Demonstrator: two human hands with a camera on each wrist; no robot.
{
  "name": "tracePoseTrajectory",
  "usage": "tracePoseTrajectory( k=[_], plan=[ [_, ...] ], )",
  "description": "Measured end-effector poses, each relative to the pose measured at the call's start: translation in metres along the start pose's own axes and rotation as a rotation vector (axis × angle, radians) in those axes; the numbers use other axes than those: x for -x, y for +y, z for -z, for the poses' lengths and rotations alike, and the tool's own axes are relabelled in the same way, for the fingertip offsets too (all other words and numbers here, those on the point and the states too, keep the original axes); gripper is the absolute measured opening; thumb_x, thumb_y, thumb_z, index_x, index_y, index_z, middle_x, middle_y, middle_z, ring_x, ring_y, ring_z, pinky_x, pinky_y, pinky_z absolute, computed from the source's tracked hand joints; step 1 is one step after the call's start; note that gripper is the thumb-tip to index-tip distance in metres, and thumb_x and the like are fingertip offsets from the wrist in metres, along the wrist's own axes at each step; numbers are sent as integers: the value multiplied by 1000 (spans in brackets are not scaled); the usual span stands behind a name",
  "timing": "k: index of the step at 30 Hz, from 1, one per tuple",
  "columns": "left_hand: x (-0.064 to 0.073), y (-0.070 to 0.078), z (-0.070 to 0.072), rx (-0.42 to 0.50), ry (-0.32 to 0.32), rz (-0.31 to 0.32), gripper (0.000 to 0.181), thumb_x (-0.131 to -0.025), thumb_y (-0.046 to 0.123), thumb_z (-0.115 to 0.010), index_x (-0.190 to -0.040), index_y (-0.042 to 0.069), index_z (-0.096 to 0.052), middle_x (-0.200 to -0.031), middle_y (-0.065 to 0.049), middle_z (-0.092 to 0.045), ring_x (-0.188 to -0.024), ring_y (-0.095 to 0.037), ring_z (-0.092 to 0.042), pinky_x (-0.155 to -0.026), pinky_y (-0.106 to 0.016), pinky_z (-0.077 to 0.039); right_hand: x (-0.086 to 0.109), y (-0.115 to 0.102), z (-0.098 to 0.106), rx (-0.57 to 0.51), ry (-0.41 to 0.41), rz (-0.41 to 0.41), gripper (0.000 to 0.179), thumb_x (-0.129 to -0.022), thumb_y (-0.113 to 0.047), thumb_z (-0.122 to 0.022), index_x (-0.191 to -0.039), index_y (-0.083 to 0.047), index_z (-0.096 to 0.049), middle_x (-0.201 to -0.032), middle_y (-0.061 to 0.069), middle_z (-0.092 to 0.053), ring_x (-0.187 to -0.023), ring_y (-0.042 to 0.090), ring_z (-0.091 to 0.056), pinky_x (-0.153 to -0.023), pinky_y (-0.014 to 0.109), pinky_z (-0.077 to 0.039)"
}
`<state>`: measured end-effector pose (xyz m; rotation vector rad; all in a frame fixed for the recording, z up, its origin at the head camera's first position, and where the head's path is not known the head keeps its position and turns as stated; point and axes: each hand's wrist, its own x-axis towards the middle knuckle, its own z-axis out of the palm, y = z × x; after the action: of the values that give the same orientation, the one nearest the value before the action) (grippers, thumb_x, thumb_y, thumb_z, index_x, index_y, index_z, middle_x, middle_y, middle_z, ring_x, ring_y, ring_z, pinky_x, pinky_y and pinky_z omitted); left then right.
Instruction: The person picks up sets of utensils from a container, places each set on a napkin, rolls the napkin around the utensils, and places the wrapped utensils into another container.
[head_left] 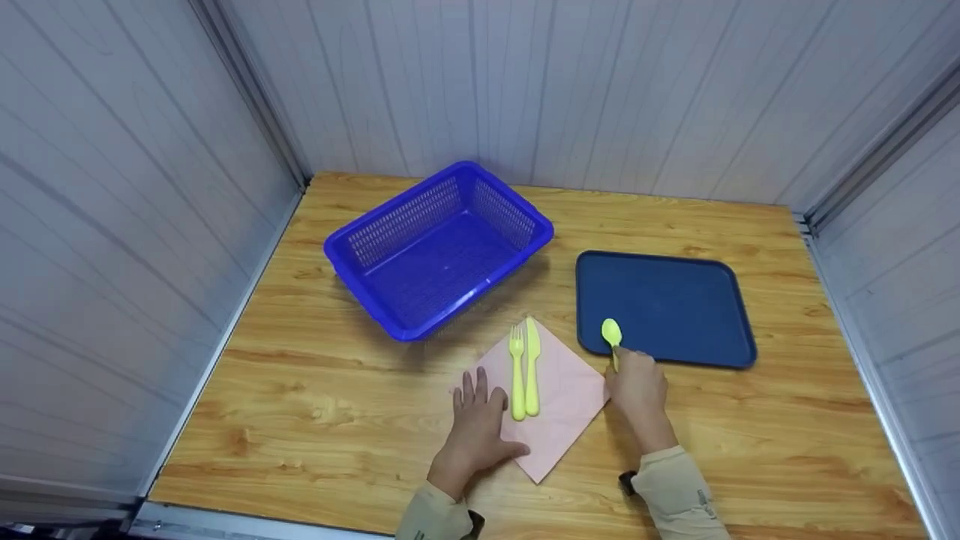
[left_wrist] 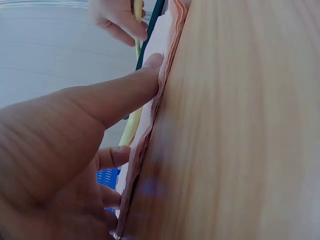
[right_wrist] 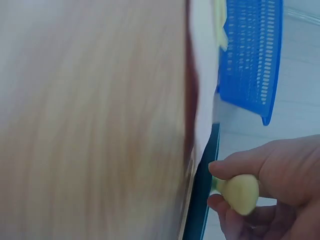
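Note:
My right hand [head_left: 639, 386] pinches the handle of a yellow plastic spoon [head_left: 611, 331], its bowl over the near left edge of a dark blue tray [head_left: 667, 307]. In the right wrist view the spoon's handle end [right_wrist: 242, 194] sticks out between thumb and fingers. My left hand [head_left: 478, 427] rests with spread fingers on the left side of a pink paper napkin [head_left: 562, 409], thumb at its near edge. On the napkin a yellow fork [head_left: 517, 379] and a yellow knife [head_left: 532, 375] lie side by side, tines and blade pointing away. The left wrist view shows the napkin's layered edge [left_wrist: 150, 115].
A blue plastic basket [head_left: 442, 296] with perforated sides stands behind the napkin, left of the tray. Pale panel walls [head_left: 510, 90] enclose the wooden table [head_left: 315, 435] at the back and both sides.

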<state>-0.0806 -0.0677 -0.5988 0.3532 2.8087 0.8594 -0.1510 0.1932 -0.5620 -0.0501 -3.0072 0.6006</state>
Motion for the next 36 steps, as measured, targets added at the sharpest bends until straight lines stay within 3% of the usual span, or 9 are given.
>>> tracePoseTrajectory(
  k=[6, 12, 18, 29, 36],
  plan=[
    [-1, 1, 0, -13, -10, -4, 63, -65, 55, -83, -99, 16, -48, -151, -38, -11, -138, -57, 0, -106, -70, -5, 7, -29, -8, -16, 31, 25, 27, -83, -5, -70, -108, 5, -69, -87, 24, -67, -79, 39, -66, -63, 51, -53],
    [-1, 2, 0, -26, 6, -19, 61, -65, 55, -83, -98, 17, -50, -150, -39, -12, -136, -59, -1, -105, -71, -5, 18, -55, -21, 5, 121, 97, 20, -79, -9, -73, -98, 0, -72, -71, 18, -64, -61, 38, -63, -52, 49, -49],
    [-1, 1, 0, -18, 19, -19, 61, -63, 55, -84, -100, 18, -52, -150, -40, -13, -136, -60, -2, -105, -71, -4, 24, -71, -37, 27, 97, 92, 21, -80, -14, -73, -99, -5, -72, -72, 18, -64, -62, 41, -63, -48, 50, -48],
    [2, 2, 0, 4, 37, -35, 58, -62, 52, -85, -98, 19, -53, -149, -40, -15, -136, -60, -3, -104, -72, -4, 25, -79, -53, -52, 54, 101, 31, -84, -15, -73, -109, 2, -68, -84, 21, -67, -74, 42, -66, -61, 51, -53],
    [1, 3, 1, 3, 30, -25, 59, -63, 52, -85, -100, 18, -54, -150, -39, -14, -136, -59, -2, -105, -71, -3, 28, -75, -55, -121, 73, 141, 22, -86, -5, -67, -107, 3, -68, -82, 20, -65, -74, 40, -66, -61, 50, -52]
  ],
)
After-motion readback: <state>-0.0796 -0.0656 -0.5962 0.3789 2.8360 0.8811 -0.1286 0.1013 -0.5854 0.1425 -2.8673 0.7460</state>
